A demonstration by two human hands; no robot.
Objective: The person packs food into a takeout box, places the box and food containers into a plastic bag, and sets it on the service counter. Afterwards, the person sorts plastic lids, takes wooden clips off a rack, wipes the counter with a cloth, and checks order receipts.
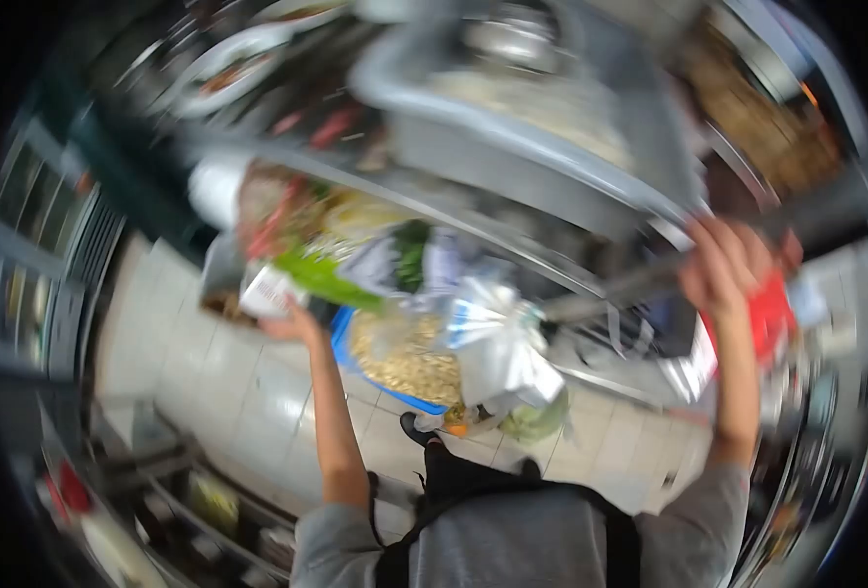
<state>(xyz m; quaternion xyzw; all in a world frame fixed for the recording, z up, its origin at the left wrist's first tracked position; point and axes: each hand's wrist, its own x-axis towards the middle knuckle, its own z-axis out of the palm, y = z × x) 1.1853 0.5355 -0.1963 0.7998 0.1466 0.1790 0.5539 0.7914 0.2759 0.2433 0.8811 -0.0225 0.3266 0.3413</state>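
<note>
My left hand (pixel 295 324) grips a small white box (pixel 271 291) with dark print on it, close to the bags under the steel table. My right hand (pixel 723 260) lies at the corner of the steel table (pixel 552 269), its fingers curled over the edge. Below the tabletop stands a blue crate (pixel 344 345) filled with pale yellowish pieces (pixel 409 361), too blurred to name. A white plastic bag (pixel 507 343) sits beside them, tied or bunched at the top. Green vegetables (pixel 412 257) show in a pale bag behind the crate.
On the table stand a large grey tub (pixel 512 147) with pale contents and a metal bowl (pixel 517 37). A plate of food (pixel 228 73) is at the far left. A red bag (pixel 772 318) hangs near my right wrist. Tiled floor (pixel 248 392) runs below.
</note>
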